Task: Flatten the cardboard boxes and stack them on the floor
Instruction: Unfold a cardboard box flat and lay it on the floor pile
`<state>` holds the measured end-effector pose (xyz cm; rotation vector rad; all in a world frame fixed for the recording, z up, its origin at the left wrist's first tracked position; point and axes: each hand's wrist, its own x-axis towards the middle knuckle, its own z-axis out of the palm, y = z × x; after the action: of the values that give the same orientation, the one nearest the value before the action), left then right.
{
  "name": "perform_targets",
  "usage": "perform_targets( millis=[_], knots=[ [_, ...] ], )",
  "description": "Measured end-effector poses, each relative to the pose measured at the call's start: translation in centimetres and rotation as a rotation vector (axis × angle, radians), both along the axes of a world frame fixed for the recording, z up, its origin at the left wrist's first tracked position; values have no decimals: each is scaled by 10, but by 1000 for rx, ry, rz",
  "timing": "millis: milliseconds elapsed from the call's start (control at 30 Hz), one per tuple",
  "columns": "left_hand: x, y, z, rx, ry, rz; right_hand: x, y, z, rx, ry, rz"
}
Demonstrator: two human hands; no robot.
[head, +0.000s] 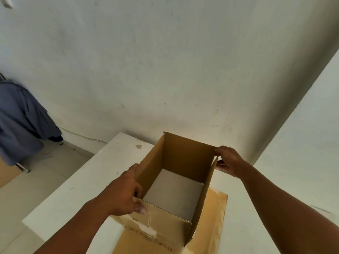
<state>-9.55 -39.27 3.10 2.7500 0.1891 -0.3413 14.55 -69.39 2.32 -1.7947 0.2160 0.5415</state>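
Cardboard box (183, 156): upright on white table (82, 180), top open, bottom apparently open too, resting partly on flat cardboard sheet (214, 217). Left hand (122, 193): fingers curled over near-left corner, gripping rim. Right hand (229, 160): pinching far-right corner. Step, as judged: collapsing the shell, not yet flat. Next move calls for driving these diagonal corners so walls fold along their creases, then lowering it to the floor.

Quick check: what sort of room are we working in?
Probably a plain storeroom or spare room: bare scuffed white wall, pale tiled floor, a white table under the open cardboard box, blue garment hanging at left.
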Motion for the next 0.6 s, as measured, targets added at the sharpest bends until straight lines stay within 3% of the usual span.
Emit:
perform_targets(
  millis=[133, 200, 267, 367, 500, 600],
  knots=[
    [-13, 25, 1, -249, -65, 123, -1, -9, 15, 238, -27, -141],
    [-21, 42, 4, -339, -106, 155, -1, -18, 34, 430, -64, -145],
    [-27, 61, 3, -359, -184, 147, -1, -28, 54, 465, -145, -83],
    [-32, 76, 5, -468, -235, 153, -7, -30, 89, 164, -365, 13],
    [-25, 74, 16, -518, -194, 26, -29, -6, 141, -215, -667, -20],
    [-5, 58, 34, -600, -210, -58, -51, 23, 174, -380, -815, -28]
  ],
)
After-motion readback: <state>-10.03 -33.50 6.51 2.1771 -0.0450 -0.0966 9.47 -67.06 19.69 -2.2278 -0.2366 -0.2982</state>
